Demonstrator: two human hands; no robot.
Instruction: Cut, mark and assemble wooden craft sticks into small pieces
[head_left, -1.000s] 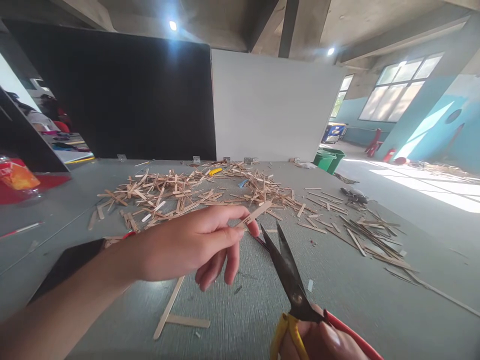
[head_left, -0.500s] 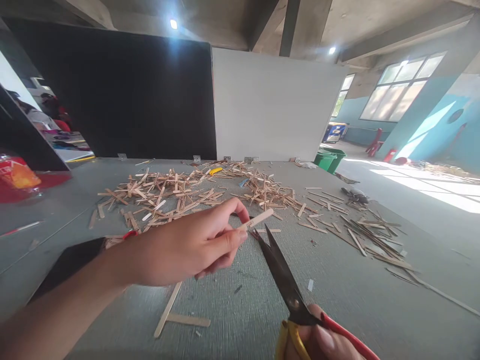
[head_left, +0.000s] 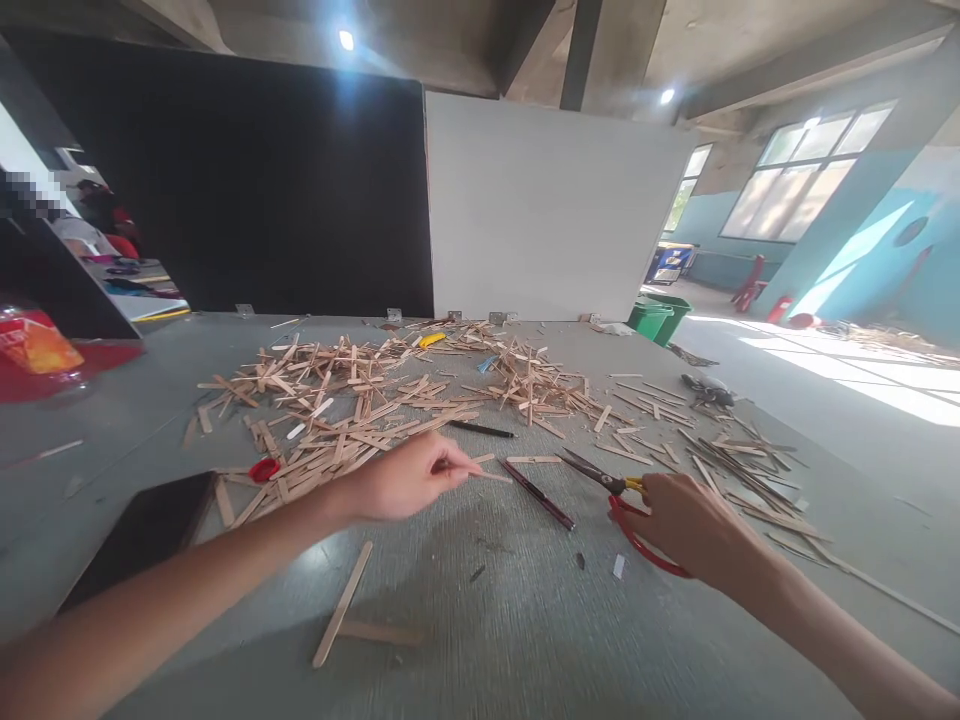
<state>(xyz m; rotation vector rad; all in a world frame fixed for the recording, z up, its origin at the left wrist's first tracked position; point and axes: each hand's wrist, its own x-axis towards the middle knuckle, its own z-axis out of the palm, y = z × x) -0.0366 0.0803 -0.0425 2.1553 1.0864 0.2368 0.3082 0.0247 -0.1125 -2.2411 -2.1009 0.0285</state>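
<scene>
My left hand [head_left: 412,475] is closed in a pinch on the end of a wooden craft stick [head_left: 493,477], held low over the table. At the right, my right hand [head_left: 679,525] grips a pair of scissors [head_left: 596,470] with one yellow and one red handle, its dark blades pointing left and slightly apart. Between the hands lies a dark red pen [head_left: 538,495], and a black pen [head_left: 481,430] rests behind it. Another craft stick [head_left: 343,605] lies in front of my left forearm, beside a blurred flat stick [head_left: 381,633].
A heap of craft sticks [head_left: 360,375] spreads across the table's back. Thin strips [head_left: 742,470] lie at the right. A dark phone-like slab [head_left: 142,530], a red ring-shaped cap [head_left: 264,469] and a red-labelled bottle [head_left: 34,345] are at left. Green bins [head_left: 660,318] stand beyond the table.
My right hand has moved the scissors away from the craft stick, up and to the right. My left hand has lowered the stick and turned it nearly flat. Both pens now show clearly.
</scene>
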